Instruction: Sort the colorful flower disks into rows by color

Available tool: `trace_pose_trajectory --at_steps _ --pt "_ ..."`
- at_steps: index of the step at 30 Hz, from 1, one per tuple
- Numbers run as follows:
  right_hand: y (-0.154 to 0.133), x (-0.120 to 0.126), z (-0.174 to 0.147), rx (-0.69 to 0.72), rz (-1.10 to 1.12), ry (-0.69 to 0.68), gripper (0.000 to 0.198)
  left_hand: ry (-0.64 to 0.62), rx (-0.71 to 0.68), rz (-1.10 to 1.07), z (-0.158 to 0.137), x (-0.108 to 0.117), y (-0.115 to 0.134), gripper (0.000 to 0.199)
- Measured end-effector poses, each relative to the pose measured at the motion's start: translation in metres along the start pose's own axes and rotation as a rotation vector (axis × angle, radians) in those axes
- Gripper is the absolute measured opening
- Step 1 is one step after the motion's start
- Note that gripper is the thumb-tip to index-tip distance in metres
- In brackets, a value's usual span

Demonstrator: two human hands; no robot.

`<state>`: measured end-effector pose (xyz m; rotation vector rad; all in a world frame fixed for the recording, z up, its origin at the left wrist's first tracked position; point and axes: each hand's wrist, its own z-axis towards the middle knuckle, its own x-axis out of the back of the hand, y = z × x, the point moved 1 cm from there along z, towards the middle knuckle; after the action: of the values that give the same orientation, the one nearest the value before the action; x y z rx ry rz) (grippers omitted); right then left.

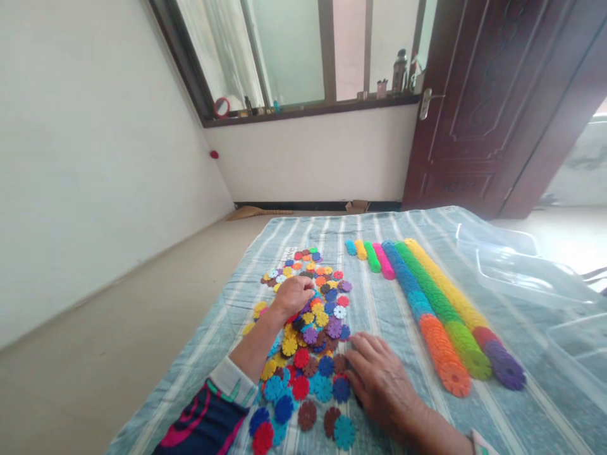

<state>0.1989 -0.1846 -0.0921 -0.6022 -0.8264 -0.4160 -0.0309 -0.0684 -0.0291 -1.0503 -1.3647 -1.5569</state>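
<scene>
A loose heap of notched, flower-shaped plastic discs (320,318) in many colours lies on a striped cloth. My left hand (294,296) reaches over its far part, with fingers bent and pressed together at the discs; whatever they pinch is hidden. At the heap's near right edge, my right hand (384,379) rests low with its fingers loosely bent and slightly apart. Its fingertips touch or nearly touch a brown disc (340,363) and a dark blue disc (341,390). I see nothing held in it, though the palm side is hidden.
Long overlapping rows of colour-grouped discs, one ending in orange (446,354), lie on the right beside shorter rows (372,258). Clear plastic containers (526,275) stand at the right edge. The striped cloth (251,259) covers the surface. A door (493,114) is behind.
</scene>
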Motion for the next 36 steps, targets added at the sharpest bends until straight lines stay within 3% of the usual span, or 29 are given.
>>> trace_pose_trajectory --at_steps 10,20,36 --pt "0.0 -0.001 0.0 -0.026 0.019 -0.016 0.01 -0.137 -0.066 0.209 0.007 0.007 0.006 0.017" --pt "0.0 -0.001 0.001 -0.02 0.048 -0.013 0.008 -0.236 -0.02 0.078 0.008 0.004 0.005 0.009" --pt "0.0 -0.001 0.002 -0.023 0.037 0.003 0.008 -0.254 0.009 0.051 0.009 0.005 0.009 0.006"
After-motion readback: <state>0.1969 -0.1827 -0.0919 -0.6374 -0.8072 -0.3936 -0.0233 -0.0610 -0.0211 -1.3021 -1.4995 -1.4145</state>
